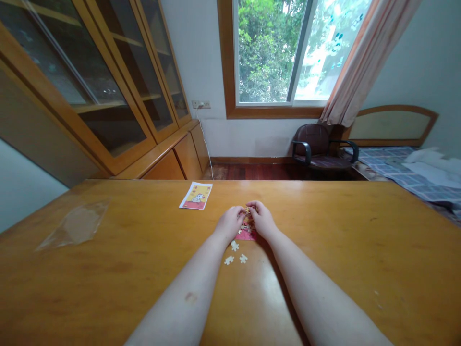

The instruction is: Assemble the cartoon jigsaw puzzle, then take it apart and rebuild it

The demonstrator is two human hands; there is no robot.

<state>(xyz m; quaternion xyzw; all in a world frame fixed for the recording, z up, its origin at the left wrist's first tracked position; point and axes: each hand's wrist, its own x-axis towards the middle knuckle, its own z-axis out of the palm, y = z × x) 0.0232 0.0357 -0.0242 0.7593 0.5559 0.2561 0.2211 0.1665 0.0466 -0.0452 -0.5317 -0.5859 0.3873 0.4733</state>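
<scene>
You are at a broad, honey-coloured wooden table with a smooth, glossy top, and both your bare forearms reach forward over it. Between your hands, a little beyond the table's middle, lies a small jigsaw puzzle with a pink near part, bestrewn with loose bits. Your left hand curls inward at its left side; your right hand curls inward at its right, with the fingertips bent around a tiny yellow jigsaw piece at the far end. Whether either hand truly pinches that piece, you cannot tell, since the fingers crowd it.

Three flat, cream-coloured jigsaw pieces with knobbed, notched edges lie on your side of the puzzle, just beside your left wrist. Beyond your left hand rests a white-bordered paper picture card, yellow above and pink below, showing a pale animal too small to make out clearly. At the far left, a crumpled, clear plastic bag lies thin and shiny.

Your fingers hide much of the puzzle's sides and far part, and its bits blur together. Its pink edge faces you and runs roughly left to right; its full outline and long axis are hidden. The card's long axis runs away from you, its top leaning right, its pink band nearest you. Your forearms are cut off at the bottom.
</scene>
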